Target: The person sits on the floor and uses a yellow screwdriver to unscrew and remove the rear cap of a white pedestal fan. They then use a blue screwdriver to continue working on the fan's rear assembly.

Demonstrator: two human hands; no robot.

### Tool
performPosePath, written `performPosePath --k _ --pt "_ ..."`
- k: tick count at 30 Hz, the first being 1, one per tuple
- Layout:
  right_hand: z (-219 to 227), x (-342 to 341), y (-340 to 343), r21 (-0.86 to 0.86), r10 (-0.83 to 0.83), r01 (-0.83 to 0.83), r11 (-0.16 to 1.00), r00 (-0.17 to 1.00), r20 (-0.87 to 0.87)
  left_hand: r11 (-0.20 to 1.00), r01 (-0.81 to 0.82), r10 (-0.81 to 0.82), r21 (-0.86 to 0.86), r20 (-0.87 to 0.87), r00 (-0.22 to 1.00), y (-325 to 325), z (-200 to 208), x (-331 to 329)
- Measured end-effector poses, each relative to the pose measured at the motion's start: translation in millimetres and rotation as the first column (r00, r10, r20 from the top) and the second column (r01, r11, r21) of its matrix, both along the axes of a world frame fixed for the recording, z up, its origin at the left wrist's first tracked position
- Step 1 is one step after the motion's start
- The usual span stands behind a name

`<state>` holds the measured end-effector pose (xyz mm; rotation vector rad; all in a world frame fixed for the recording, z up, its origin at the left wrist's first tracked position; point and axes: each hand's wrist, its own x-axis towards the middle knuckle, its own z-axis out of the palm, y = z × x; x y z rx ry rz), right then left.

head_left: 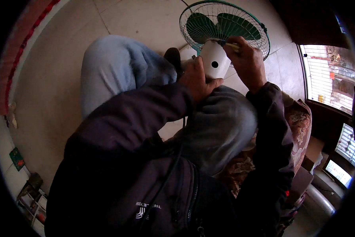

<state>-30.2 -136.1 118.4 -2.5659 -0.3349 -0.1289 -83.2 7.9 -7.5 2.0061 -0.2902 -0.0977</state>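
An electric fan with a green-rimmed wire cage [264,29] and dark green blades [238,27] stands in front of my knees. Its white motor housing [216,59], with a round black hole in it, faces me. My left hand [197,80] grips the lower left side of this housing, thumb and fingers around it. Pinched in my right hand [246,63] is a slim tool with a yellowish handle [233,46]. Its dark tip reaches the top of the housing, close behind the cage; the exact kind of tool is unclear.
My bent legs in jeans [116,67] flank the work. Pale floor tiles [59,87] spread left. A brown patterned cloth [298,118] covers the seat at right. Beyond are a bright window [329,77] and a lit screen [338,173]. A dark cord [167,173] crosses my jacket.
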Motion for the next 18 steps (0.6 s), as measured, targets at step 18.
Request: performPosePath --k 18 --pt "-18 9 56 -0.515 0.383 -0.315 0.797 0.923 0.028 0.989 -0.109 0.112 0.097 -0.026 0.993 -40 -53 12"
